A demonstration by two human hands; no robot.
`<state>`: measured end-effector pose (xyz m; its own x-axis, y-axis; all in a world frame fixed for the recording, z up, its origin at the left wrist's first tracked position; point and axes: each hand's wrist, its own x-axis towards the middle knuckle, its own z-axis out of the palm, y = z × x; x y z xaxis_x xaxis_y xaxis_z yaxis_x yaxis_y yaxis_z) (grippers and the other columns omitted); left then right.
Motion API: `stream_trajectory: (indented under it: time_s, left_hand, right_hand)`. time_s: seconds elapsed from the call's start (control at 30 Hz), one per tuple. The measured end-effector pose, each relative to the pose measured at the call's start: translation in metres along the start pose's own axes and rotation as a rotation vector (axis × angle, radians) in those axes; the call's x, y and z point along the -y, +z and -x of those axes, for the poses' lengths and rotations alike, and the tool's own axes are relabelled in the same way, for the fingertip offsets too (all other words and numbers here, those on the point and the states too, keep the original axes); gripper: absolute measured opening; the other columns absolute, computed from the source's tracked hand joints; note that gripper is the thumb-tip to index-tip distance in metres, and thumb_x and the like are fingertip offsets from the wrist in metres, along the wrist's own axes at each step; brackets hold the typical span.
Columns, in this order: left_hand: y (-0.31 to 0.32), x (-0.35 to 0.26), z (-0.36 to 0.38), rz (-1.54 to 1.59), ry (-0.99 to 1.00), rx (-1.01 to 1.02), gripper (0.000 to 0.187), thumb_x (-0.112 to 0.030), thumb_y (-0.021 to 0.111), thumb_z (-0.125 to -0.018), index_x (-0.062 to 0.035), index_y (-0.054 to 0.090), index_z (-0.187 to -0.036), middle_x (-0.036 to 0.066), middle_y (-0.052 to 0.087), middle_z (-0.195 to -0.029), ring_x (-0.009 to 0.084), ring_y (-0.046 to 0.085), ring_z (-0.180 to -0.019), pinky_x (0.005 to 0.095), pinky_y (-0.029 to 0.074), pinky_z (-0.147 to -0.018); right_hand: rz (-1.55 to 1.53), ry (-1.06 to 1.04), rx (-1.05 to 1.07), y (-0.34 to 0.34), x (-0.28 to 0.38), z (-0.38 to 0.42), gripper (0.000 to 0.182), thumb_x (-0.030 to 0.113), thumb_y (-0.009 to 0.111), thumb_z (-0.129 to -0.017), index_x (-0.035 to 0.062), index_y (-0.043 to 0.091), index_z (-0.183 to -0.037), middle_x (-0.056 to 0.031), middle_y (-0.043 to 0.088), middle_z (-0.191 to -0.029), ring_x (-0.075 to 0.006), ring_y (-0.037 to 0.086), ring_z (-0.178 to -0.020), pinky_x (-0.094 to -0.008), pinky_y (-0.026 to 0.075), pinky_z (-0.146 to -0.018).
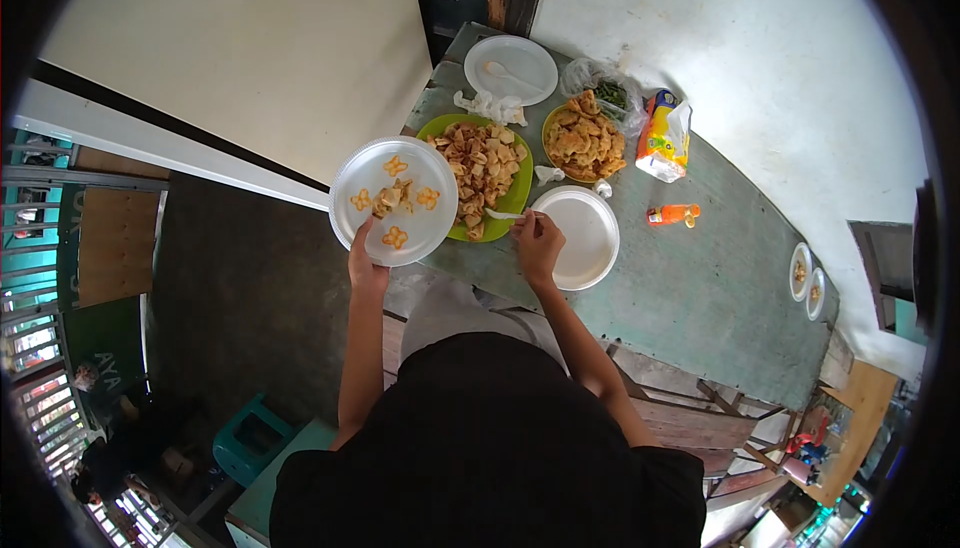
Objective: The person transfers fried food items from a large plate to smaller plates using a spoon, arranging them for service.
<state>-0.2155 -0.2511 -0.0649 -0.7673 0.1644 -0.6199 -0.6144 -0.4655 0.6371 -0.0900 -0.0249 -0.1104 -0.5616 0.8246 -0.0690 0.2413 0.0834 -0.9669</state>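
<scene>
A white plate [350, 167] is held up by my left hand [367, 261] at its lower rim; a small pile of chopped food [393, 197] lies in its middle with orange flower shapes around it. My right hand [540, 247] is closed on the handle of a white plastic spoon [505, 215], whose end reaches over the green plate [521, 183] heaped with brown food chunks [477, 163]. Beside my right hand, a white plate [583, 238] rests on the table, with nothing on it. The held plate overlaps the green plate's left edge.
On the table [690, 288] stand a yellow plate of fried food [585, 138], a bag of green items [610, 95], a tissue pack [664, 136], an orange bottle [668, 215] and a white plate with a spoon [535, 60]. Two small plates [800, 271] lie far right; a person [100, 468] is lower left.
</scene>
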Motion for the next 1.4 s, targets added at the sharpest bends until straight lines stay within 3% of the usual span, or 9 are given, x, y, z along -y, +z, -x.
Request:
stream_trajectory:
  time_s: [0.13,0.27,0.33,0.43,0.57,0.67,0.73,0.83,1.4]
  left_hand:
    - [-0.004,0.006,-0.002,0.003,0.001,0.022,0.064,-0.023,0.064,-0.078,-0.0094,0.033,-0.133,0.01,0.046,-0.125,0.0275,0.047,-0.114,0.0437,0.044,-0.091]
    - [-0.004,0.009,-0.002,0.022,-0.016,0.024,0.059,-0.021,0.066,-0.078,-0.009,0.04,-0.129,0.007,0.051,-0.12,0.0234,0.051,-0.109,0.0386,0.046,-0.088]
    - [-0.005,0.011,-0.003,0.053,-0.015,0.056,0.058,-0.021,0.065,-0.078,-0.0091,0.04,-0.129,0.007,0.051,-0.12,0.0234,0.051,-0.11,0.0389,0.046,-0.088]
    - [-0.007,0.014,-0.004,0.065,-0.014,0.067,0.057,-0.02,0.065,-0.078,-0.009,0.04,-0.128,0.007,0.051,-0.12,0.0235,0.051,-0.11,0.0392,0.046,-0.088]
    - [-0.007,0.015,-0.003,0.023,-0.016,0.052,0.059,-0.021,0.062,-0.081,-0.0091,0.035,-0.132,0.009,0.048,-0.123,0.0273,0.048,-0.114,0.043,0.044,-0.091]
    - [-0.009,0.017,-0.004,0.038,-0.026,0.06,0.058,-0.02,0.061,-0.081,-0.009,0.035,-0.131,0.009,0.048,-0.123,0.0269,0.049,-0.113,0.0427,0.044,-0.091]
    - [-0.009,0.019,-0.005,0.028,-0.037,0.055,0.058,-0.02,0.062,-0.08,-0.009,0.036,-0.131,0.009,0.048,-0.123,0.0265,0.049,-0.112,0.0427,0.044,-0.091]
    - [-0.008,0.02,-0.005,0.027,-0.029,0.077,0.057,-0.02,0.062,-0.081,-0.0088,0.036,-0.131,0.009,0.049,-0.122,0.0264,0.05,-0.112,0.0425,0.044,-0.091]
    - [-0.001,0.031,-0.006,0.025,-0.022,0.045,0.052,-0.016,0.065,-0.078,-0.0039,0.043,-0.124,0.01,0.055,-0.113,0.0243,0.057,-0.101,0.0377,0.051,-0.081]
  right_hand:
    - [0.128,-0.239,0.013,0.007,0.003,0.009,0.016,0.01,0.054,-0.088,-0.0042,0.06,-0.089,-0.0168,0.063,-0.07,-0.0276,0.064,-0.063,-0.032,0.049,-0.057]
    - [0.253,-0.395,0.054,0.012,-0.014,0.02,0.014,0.009,0.054,-0.088,-0.0034,0.059,-0.089,-0.0148,0.064,-0.073,-0.0211,0.065,-0.062,-0.0329,0.049,-0.054]
    - [0.363,-0.541,0.165,0.009,-0.022,0.028,0.012,0.008,0.054,-0.087,-0.0013,0.058,-0.093,-0.018,0.063,-0.079,-0.0317,0.063,-0.066,-0.0369,0.049,-0.056]
    - [0.486,-0.511,0.318,0.001,-0.032,0.028,0.011,0.005,0.053,-0.086,-0.0007,0.058,-0.094,-0.0209,0.062,-0.083,-0.0385,0.06,-0.07,-0.0397,0.05,-0.059]
    - [0.41,-0.526,0.261,-0.004,-0.048,0.02,0.015,0.006,0.052,-0.087,-0.0019,0.057,-0.1,-0.02,0.063,-0.088,-0.0333,0.064,-0.074,-0.0368,0.052,-0.06]
    - [0.165,-0.394,0.262,-0.009,-0.056,0.015,0.022,0.007,0.05,-0.09,-0.0048,0.055,-0.107,-0.018,0.064,-0.096,-0.0257,0.066,-0.083,-0.0323,0.054,-0.062]
    - [-0.21,0.101,0.246,-0.013,-0.054,0.015,0.026,0.008,0.048,-0.092,-0.0074,0.053,-0.112,-0.0172,0.062,-0.102,-0.0216,0.064,-0.091,-0.0293,0.055,-0.067]
    - [-0.394,0.28,0.244,-0.024,-0.049,0.014,0.026,0.01,0.047,-0.093,-0.0083,0.053,-0.111,-0.0187,0.061,-0.103,-0.0234,0.063,-0.094,-0.0291,0.054,-0.072]
    - [-0.478,0.292,0.235,-0.029,-0.051,0.014,0.027,0.012,0.047,-0.093,-0.0065,0.053,-0.111,-0.0184,0.061,-0.104,-0.0237,0.062,-0.096,-0.0292,0.054,-0.074]
